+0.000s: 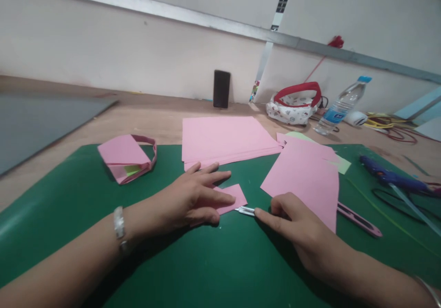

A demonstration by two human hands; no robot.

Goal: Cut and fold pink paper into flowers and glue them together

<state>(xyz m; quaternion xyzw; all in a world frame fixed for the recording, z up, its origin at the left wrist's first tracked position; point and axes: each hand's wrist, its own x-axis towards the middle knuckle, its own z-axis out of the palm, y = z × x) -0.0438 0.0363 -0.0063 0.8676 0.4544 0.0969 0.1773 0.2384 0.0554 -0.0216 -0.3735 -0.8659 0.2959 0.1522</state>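
My left hand lies flat, fingers stretched out, pressing a small pink paper piece onto the green cutting mat. My right hand is closed around a utility knife; its metal blade pokes out past my forefinger and touches the lower right edge of the small piece. A larger pink sheet lies just behind my right hand.
A stack of pink sheets lies at the mat's far edge. A folded pink paper bag sits left. A pink cutter, blue glue gun, water bottle, pouch and phone lie right and behind.
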